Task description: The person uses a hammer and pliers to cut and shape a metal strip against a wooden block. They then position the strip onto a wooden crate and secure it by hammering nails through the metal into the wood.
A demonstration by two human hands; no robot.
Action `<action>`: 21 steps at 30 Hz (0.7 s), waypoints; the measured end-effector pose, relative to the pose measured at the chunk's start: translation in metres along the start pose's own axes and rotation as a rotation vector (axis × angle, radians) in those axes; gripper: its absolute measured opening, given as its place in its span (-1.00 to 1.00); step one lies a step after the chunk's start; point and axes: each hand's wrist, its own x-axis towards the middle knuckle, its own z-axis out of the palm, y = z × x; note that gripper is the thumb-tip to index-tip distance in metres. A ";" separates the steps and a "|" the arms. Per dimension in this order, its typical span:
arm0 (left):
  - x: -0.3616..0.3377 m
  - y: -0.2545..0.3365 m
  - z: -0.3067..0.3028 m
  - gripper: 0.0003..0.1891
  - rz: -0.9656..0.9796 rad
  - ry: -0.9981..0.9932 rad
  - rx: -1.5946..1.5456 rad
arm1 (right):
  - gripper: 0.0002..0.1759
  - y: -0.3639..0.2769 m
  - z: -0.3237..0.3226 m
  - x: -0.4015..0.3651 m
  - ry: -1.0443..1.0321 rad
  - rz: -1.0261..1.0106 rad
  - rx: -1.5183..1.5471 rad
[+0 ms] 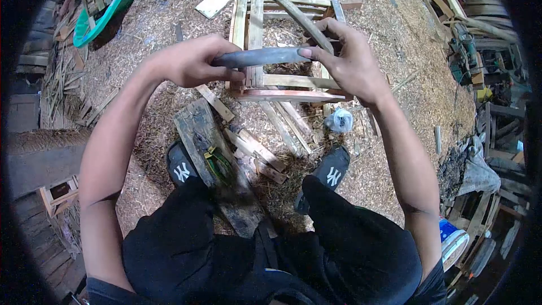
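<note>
Head view: a grey bar (pixel 259 56) is held level between both hands, with the forearms stretched forward over the knees. The left hand (pixel 189 62) is clenched around its left end. The right hand (pixel 350 65) is closed on its right end, thumb laid along it. A wooden frame (pixel 282 82) is seen just below the grip, and a curved strip (pixel 299 17) beyond it.
</note>
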 end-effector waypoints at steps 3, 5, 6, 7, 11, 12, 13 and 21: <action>-0.003 0.008 -0.005 -0.78 -0.134 -0.039 0.051 | -0.64 0.007 0.010 0.002 0.071 -0.096 0.034; -0.004 0.005 -0.003 -0.77 -0.090 -0.012 0.038 | -0.64 0.010 0.016 0.005 0.126 -0.119 0.033; -0.003 0.009 -0.002 -0.77 -0.041 0.013 0.022 | -0.65 0.011 0.019 0.007 0.181 -0.137 0.030; -0.003 0.014 -0.004 -0.77 -0.043 0.016 0.022 | -0.69 0.013 0.022 0.010 0.183 -0.098 0.106; 0.000 0.019 -0.009 -0.70 -0.198 -0.037 0.097 | -0.73 0.013 0.024 0.017 0.234 -0.093 0.089; 0.001 0.015 -0.006 -0.71 -0.184 -0.021 0.138 | -0.74 0.013 0.026 0.018 0.278 -0.068 0.114; 0.002 0.010 -0.001 -0.71 -0.184 -0.021 0.141 | -0.75 0.013 0.028 0.021 0.323 -0.044 0.139; 0.000 0.003 0.009 -0.81 -0.072 0.152 -0.018 | -0.65 0.012 0.015 0.022 0.209 0.131 0.574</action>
